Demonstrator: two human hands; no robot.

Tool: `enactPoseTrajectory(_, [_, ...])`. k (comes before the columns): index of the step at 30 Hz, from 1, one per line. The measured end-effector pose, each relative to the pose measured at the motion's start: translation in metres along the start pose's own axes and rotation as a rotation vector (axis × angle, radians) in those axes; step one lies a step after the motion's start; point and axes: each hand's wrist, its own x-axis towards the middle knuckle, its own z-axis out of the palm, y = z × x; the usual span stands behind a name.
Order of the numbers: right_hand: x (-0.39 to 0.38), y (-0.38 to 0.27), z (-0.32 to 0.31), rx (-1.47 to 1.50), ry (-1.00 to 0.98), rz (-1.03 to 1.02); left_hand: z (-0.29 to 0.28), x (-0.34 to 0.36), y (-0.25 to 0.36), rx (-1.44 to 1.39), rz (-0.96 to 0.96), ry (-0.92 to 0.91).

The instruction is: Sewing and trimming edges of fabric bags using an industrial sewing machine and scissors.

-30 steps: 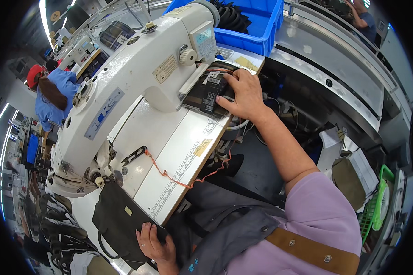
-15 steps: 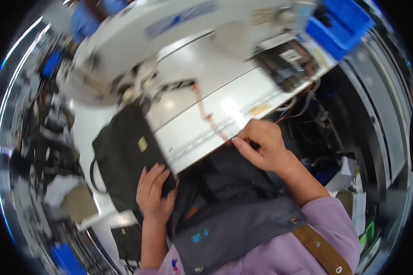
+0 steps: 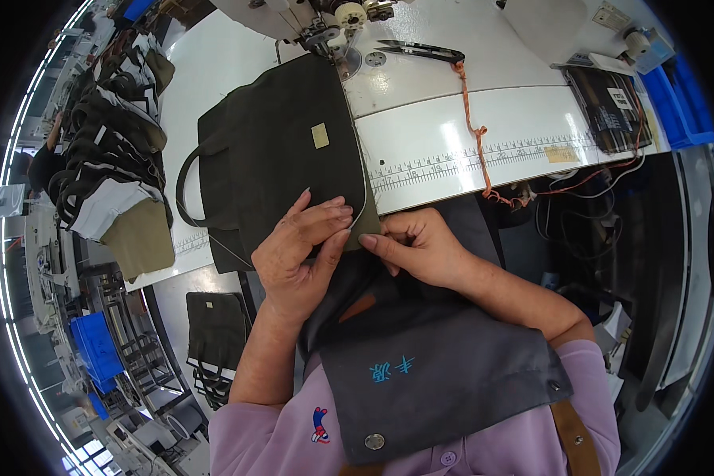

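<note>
A dark olive fabric bag (image 3: 270,143) lies on the white sewing table, one far corner under the needle area of the sewing machine (image 3: 337,32). It has a small pale label and a strap handle (image 3: 189,186) on its left side. My left hand (image 3: 297,250) rests over the near part of the bag, its thumb and fingertips pinching the piped edge. Across from it, my right hand (image 3: 420,246) pinches the olive edge flap between thumb and bent fingers. The fingertips partly hide the fabric there.
Black thread snips (image 3: 420,51) on an orange cord (image 3: 472,119) lie right of the needle. A ruler strip (image 3: 484,155) runs along the table's front edge. Stacked bag pieces (image 3: 115,159) are at the left, another dark bag (image 3: 216,329) lower down, a blue bin (image 3: 678,107) far right.
My right hand has moved left from the table's front edge to the bag's edge. The left hand's fingers have come together at that edge. The view has shifted, showing more of the bag.
</note>
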Motion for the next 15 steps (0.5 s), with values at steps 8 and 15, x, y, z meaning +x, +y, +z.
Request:
enactPoseTrajectory(8, [-0.001, -0.005, 0.0, 0.039, 0.078, 0.007, 0.0, -0.003, 0.011, 0.409, 0.147, -0.077])
enactPoseTrajectory(15, [-0.003, -0.005, 0.0, 0.075, 0.068, 0.008, -0.016, 0.001, 0.013, 0.517, 0.259, -0.095])
